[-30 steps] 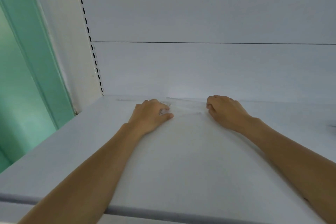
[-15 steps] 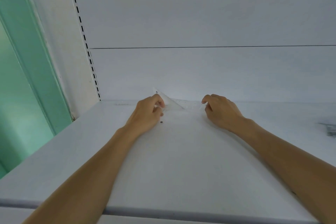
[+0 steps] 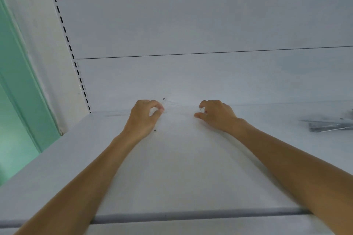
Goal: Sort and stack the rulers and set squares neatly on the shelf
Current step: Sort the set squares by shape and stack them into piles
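A clear plastic set square (image 3: 174,106) stands tilted at the back of the white shelf (image 3: 172,168), nearly invisible against the back panel. My left hand (image 3: 145,118) pinches its left corner between thumb and forefinger, near a small dark hole in the plastic. My right hand (image 3: 215,115) holds its right end with curled fingers, thumb stretched toward the middle. Another pile of clear rulers and set squares (image 3: 328,125) lies flat at the far right of the shelf, away from both hands.
A slotted upright rail (image 3: 70,49) runs down the left side of the white back panel (image 3: 191,25). A green wall (image 3: 15,101) lies to the left. The shelf's front edge (image 3: 172,216) crosses the bottom of the view.
The set square lay flat under both hands a second ago; now its left corner is lifted higher. My right thumb has opened out toward the middle. The view has shifted left, showing more of the right pile.
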A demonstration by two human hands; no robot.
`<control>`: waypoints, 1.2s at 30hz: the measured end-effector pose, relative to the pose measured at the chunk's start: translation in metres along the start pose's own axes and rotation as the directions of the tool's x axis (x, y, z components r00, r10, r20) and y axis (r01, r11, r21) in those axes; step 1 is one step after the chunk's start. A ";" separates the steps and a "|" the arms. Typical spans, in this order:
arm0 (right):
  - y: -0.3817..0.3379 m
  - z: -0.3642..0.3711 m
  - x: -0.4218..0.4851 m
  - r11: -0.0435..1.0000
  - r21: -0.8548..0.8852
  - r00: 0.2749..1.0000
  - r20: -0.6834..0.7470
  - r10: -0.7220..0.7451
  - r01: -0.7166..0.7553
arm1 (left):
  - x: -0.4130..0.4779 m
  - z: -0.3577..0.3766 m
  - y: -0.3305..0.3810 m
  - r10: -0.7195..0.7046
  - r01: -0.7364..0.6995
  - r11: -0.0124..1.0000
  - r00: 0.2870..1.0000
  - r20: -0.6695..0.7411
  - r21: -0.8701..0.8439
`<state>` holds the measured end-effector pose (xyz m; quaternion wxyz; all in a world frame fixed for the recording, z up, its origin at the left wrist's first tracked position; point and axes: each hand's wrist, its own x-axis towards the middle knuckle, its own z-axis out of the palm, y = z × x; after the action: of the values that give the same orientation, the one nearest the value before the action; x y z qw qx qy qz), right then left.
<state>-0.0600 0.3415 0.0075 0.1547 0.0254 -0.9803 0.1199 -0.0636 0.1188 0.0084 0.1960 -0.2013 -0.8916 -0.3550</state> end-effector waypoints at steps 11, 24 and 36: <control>0.080 -0.064 -0.052 0.998 0.052 0.988 -0.156 -0.012 0.020 | 0.007 0.032 0.094 0.059 -0.038 0.993 0.981 0.186 -0.115; 0.349 -0.183 -0.146 0.993 0.067 0.935 -0.337 0.110 -0.092 | 0.038 0.213 0.305 0.263 -0.246 0.960 0.955 0.133 -0.136; 0.530 -0.235 -0.177 0.990 0.002 0.936 -0.324 0.135 -0.142 | 0.039 0.279 0.411 0.335 -0.326 0.934 0.941 0.044 -0.145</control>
<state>0.1320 0.9147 0.0494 0.3048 -0.0654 -0.9423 0.1224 0.0507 0.6000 0.0687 0.2083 -0.3731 -0.8251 -0.3696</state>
